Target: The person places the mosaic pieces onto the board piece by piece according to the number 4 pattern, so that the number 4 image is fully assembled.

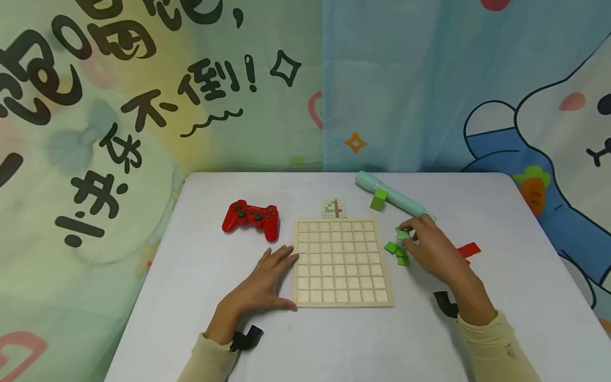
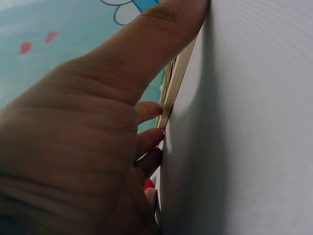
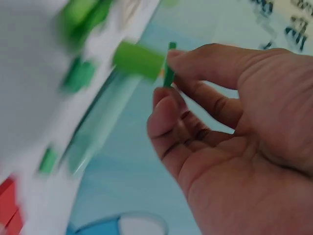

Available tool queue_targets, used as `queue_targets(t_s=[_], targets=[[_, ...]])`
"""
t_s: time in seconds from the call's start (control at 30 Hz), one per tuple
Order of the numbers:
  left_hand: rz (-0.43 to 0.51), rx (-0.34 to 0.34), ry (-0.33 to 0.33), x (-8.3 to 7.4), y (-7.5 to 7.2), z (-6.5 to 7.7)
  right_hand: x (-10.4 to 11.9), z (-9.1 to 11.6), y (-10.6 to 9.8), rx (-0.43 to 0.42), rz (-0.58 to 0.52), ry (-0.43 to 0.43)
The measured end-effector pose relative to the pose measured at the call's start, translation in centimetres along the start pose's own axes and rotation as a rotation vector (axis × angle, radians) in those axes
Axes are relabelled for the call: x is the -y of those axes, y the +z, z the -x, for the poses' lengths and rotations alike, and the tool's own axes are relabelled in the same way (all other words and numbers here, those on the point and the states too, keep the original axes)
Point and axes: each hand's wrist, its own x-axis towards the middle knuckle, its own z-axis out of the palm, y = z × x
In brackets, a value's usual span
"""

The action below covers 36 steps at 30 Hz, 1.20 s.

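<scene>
A square wooden grid board (image 1: 342, 263) lies on the table, its cells bare. My left hand (image 1: 261, 284) rests along the board's left edge, fingers spread and thumb at the near corner; in the left wrist view the thumb and fingertips touch the board's side. To the right of the board, my right hand (image 1: 429, 246) pinches a thin green tile (image 3: 169, 73) between thumb and fingers, just above the table. Several loose green tiles (image 1: 398, 251) lie beneath and beside that hand. Red tiles (image 1: 469, 250) are partly hidden behind the right wrist.
A small pattern card (image 1: 333, 208) with green and brown squares touches the board's far edge. Behind the tiles, a green block (image 1: 378, 199) sits against a mint-coloured tube (image 1: 403, 199). A red game controller (image 1: 251, 218) lies at the back left of the white table (image 1: 334, 345).
</scene>
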Motion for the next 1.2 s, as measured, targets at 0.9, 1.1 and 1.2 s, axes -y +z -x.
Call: queue_targets(t_s=[0.9,1.1,1.2], targets=[[-0.027,0.016,-0.008,-0.1,0.0,-0.5,4.8,-10.1,5.8,0.220,0.039,-0.310],[-0.016,0.008,-0.017,0.0,0.0,-0.4,4.5,-9.6,5.2,0.223,0.007,-0.269],[-0.012,0.009,-0.017,0.1,-0.1,-0.2,3.8,-8.2,4.2,0.171,-0.039,-0.235]])
